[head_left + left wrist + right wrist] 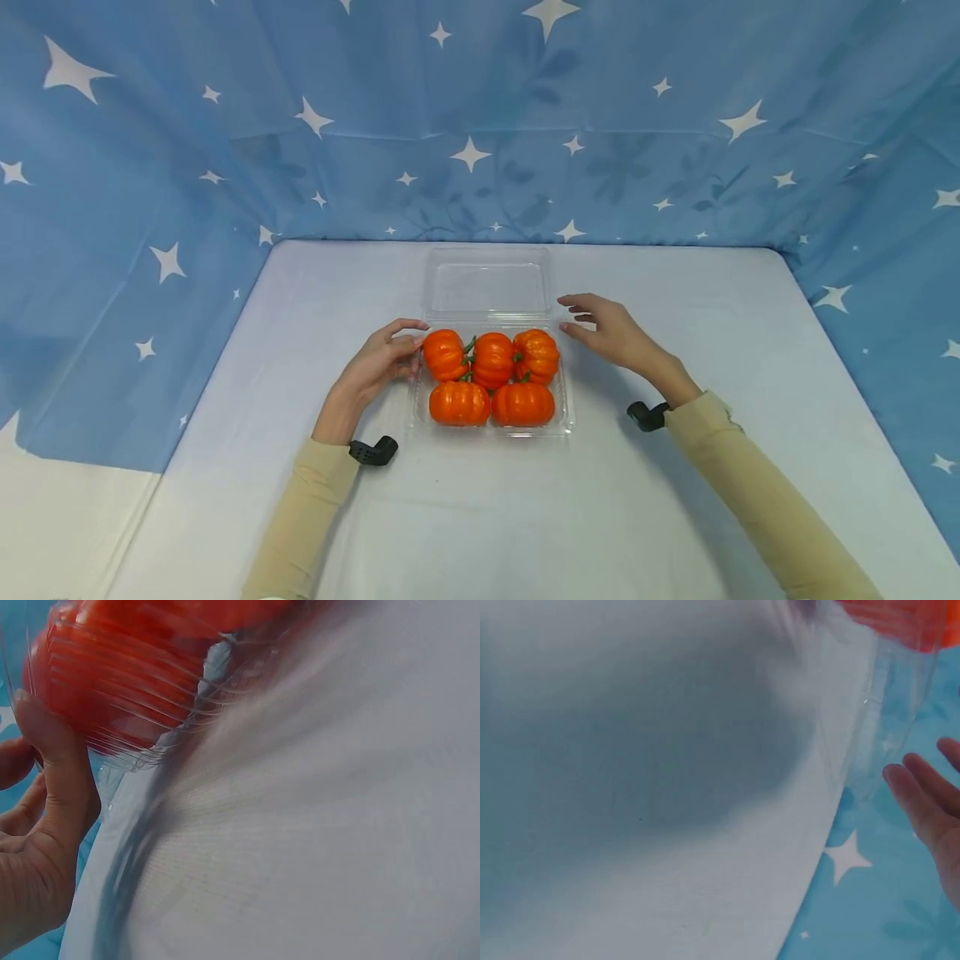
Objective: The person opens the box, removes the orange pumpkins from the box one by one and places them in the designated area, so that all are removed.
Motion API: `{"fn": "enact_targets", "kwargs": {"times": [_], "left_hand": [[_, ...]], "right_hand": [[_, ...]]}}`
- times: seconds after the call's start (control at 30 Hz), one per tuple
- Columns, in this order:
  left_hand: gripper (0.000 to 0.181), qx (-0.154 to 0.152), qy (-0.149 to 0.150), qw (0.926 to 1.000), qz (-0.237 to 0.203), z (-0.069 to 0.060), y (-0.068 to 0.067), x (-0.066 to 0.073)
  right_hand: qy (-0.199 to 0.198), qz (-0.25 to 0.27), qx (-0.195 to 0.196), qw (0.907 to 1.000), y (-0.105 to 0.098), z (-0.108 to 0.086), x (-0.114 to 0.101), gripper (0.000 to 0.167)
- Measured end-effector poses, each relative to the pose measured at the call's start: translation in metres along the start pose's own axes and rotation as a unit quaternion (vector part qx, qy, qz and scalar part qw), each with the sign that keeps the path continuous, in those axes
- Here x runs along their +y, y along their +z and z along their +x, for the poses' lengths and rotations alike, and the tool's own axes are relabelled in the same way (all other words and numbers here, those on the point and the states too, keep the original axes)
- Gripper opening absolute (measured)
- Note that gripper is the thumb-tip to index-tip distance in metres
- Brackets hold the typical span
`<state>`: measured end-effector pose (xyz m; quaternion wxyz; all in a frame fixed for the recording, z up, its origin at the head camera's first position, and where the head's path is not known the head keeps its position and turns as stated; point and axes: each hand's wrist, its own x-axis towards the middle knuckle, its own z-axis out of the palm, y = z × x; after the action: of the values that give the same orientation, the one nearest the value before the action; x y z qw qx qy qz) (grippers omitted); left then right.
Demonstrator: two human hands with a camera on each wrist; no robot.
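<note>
**Five pumpkins (493, 361) sat in an open box (567, 417)**

The orange pumpkins lay at the centre of the head view, three in the upper row and two in the lower, with green stems (470, 343) showing between the rows. The clear box held them all, and its lid (487, 289) lay folded back just above, toward the top of the frame.

My left hand (381, 357) was at the box's upper left corner, fingers loosely bent and partly spread; in the left wrist view my thumb (56, 761) touched the clear wall. My right hand (611, 332) was wide open and held nothing, its fingertips just beside the upper right of the box.

I had a black band (373, 451) on each wrist and tan sleeves (303, 508) below. The white table (480, 517) spread under everything, and a blue curtain (360, 75) with white stars filled the top and sides of the frame.
</note>
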<state>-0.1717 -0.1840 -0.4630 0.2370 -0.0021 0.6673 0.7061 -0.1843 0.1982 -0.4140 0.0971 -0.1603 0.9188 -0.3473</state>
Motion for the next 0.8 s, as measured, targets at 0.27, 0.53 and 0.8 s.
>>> {"fn": "enact_targets", "kwargs": {"times": [0.27,0.53,0.8], "left_hand": [[0.036,-0.001,0.013,0.9998,-0.013,0.0,-0.005,-0.006],[0.037,-0.004,0.018,0.9993,-0.034,0.0,-0.006,-0.011],[0.035,-0.015,0.021,0.9987,-0.044,0.003,-0.004,-0.01]], "right_hand": [[-0.111,-0.006,-0.003,0.9938,0.007,-0.012,-0.017,0.043],[-0.175,-0.031,-0.035,0.9835,0.016,-0.017,-0.03,0.042],[-0.136,-0.076,-0.077,0.9848,0.017,-0.02,-0.037,0.059]]}}
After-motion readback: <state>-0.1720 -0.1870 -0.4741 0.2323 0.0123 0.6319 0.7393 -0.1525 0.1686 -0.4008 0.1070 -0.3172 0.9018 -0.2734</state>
